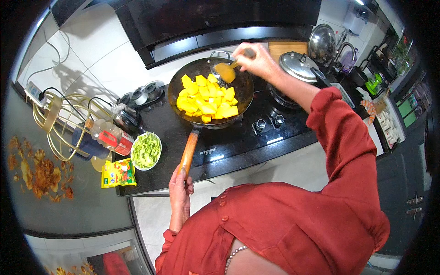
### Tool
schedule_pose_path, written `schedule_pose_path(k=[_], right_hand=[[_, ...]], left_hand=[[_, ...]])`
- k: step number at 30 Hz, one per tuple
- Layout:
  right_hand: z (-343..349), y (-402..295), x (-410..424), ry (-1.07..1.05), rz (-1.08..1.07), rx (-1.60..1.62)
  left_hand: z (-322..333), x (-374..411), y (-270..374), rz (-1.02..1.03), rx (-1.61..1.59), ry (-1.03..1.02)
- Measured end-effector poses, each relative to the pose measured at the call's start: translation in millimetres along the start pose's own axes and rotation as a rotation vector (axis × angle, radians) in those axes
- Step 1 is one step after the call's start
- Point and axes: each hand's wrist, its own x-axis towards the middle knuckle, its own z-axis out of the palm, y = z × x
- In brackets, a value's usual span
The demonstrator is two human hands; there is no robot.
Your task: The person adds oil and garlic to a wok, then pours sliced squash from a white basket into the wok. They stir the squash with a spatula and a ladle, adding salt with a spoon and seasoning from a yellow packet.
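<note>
A dark wok [176, 77] sits on the left side of the black gas cooktop [220, 144], filled in the middle with yellow chunks [206, 98] that look like pumpkin. My left hand [180, 189] is closed around the end of its wooden handle [189, 151]. Above the wok's far right side, my right hand [256, 62] grips a spatula [226, 72] by its handle. The spatula's yellowish head is blurred and hangs over the bare far wall of the wok, apart from the chunks; whether it touches the wok I cannot tell.
Left of the wok stand a white bowl of chopped greens [146, 151], a yellow seasoning packet [118, 173] at the counter's edge, a plastic bottle [113, 137] and seasoning jars [139, 95]. A lidded pressure cooker [298, 67] occupies the right burner. Overhead hangs a black range hood [220, 20].
</note>
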Motion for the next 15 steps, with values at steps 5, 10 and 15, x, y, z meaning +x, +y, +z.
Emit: schedule_pose_path(k=[5,10,15], right_hand=[[-3.6,70.8,34.4,0.129,0.324,0.24],[46.9,59.3,31.4,-0.024,0.311,0.45],[52.5,-17.4,-5.7,-0.262,-0.3,0.027]], left_hand=[[-15.0,1.4,6.3,0.014,0.01,0.048],[-15.5,0.1,8.3,0.003,0.071,0.04],[-17.5,6.2,15.3,-0.09,0.017,-0.177]])
